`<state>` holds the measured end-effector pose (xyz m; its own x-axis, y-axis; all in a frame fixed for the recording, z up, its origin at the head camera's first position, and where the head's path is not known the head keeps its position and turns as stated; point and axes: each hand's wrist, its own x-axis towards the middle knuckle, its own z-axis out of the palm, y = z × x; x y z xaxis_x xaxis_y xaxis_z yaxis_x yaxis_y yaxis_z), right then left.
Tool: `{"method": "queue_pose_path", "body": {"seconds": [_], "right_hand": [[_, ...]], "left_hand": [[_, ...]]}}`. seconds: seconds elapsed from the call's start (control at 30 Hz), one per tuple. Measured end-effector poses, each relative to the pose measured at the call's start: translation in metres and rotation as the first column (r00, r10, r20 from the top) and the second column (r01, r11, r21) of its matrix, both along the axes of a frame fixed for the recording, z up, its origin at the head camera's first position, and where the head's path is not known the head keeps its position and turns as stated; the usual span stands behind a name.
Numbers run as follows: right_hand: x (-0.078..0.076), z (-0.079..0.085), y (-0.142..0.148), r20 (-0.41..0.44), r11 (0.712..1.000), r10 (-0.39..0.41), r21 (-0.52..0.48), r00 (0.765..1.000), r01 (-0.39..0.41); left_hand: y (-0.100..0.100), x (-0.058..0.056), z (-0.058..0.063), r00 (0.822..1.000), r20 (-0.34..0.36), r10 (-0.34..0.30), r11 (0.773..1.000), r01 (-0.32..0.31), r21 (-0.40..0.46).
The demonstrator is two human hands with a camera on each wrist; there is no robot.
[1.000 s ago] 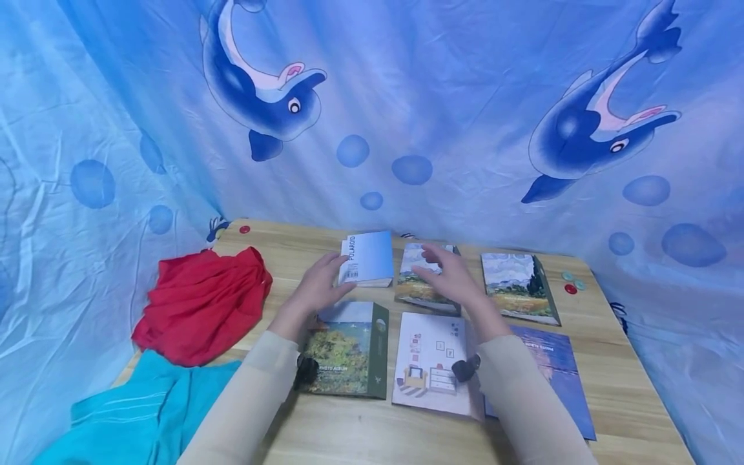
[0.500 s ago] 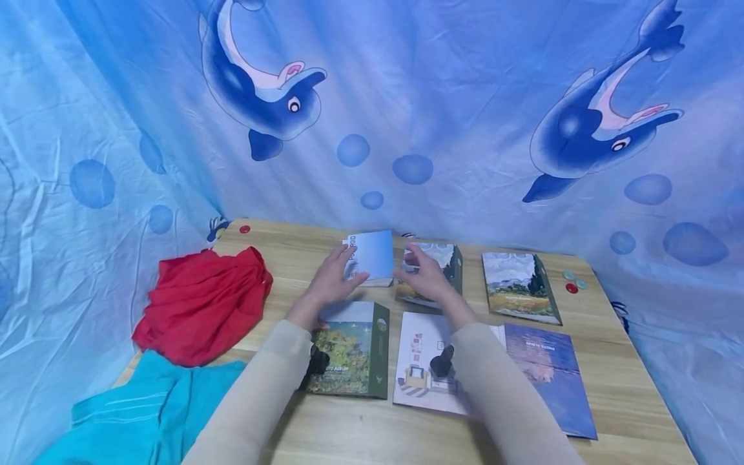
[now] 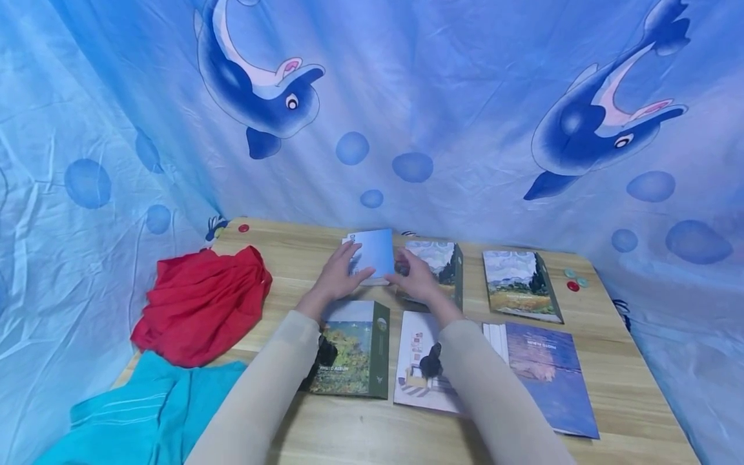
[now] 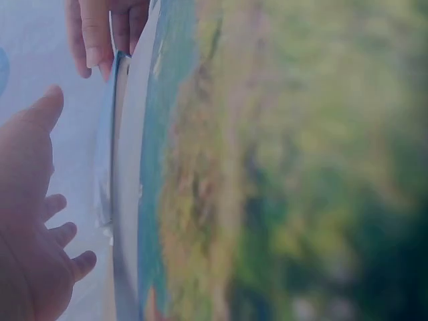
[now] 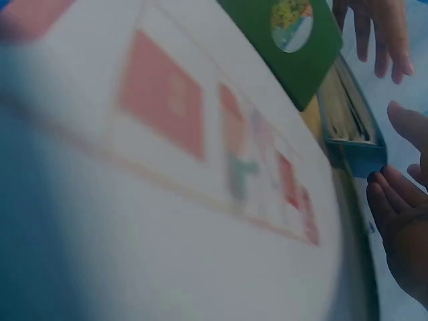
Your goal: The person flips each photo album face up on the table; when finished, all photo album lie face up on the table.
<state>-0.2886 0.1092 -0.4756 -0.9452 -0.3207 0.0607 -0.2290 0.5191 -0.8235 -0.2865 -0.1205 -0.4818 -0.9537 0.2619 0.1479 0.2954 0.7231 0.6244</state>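
At the table's far middle lies a small, thick, light-blue photo album (image 3: 376, 250) with dark lettering along its left side. My left hand (image 3: 340, 274) reaches over that lettered side, fingers spread and thumb near the front edge. From the other side my right hand (image 3: 417, 278) meets the album's right edge. In the right wrist view, the right hand (image 5: 406, 231) has its fingertips right at the blue spine (image 5: 364, 155), with page edges showing above. The left wrist view has the left hand (image 4: 30, 207) with loosely bent fingers beside the album, and the right fingers (image 4: 97, 40) at its far end.
Closer in lie a green photo album (image 3: 349, 349), a white album (image 3: 413, 394) and a purple album (image 3: 552, 387). Two landscape-covered albums (image 3: 517, 284) lie to the right. Red cloth (image 3: 203, 303) and teal cloth (image 3: 151, 400) cover the left side. Small discs (image 3: 574, 285) lie far right.
My right hand has moved left from above the neighbouring landscape album to the blue album's right edge. The left hand has slid right, farther over the blue album.
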Motion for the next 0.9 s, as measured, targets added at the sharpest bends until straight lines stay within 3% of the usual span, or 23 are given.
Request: {"method": "queue_pose_path", "body": {"seconds": [0.17,0.53,0.9], "right_hand": [[-0.003,-0.009,-0.003,0.046,0.998,-0.003,-0.055,0.999,0.006],[-0.006,-0.016,-0.007,0.087,0.986,-0.046,-0.154,0.995,0.059],[-0.007,-0.018,-0.009,0.018,0.999,-0.023,-0.034,1.000,0.024]], "left_hand": [[0.004,-0.005,-0.007,0.998,0.055,-0.013,1.000,0.014,-0.004],[0.010,-0.009,-0.019,0.993,0.115,-0.010,0.997,0.001,0.079],[0.015,-0.009,-0.025,0.991,0.122,0.057,0.997,-0.062,0.042]]}}
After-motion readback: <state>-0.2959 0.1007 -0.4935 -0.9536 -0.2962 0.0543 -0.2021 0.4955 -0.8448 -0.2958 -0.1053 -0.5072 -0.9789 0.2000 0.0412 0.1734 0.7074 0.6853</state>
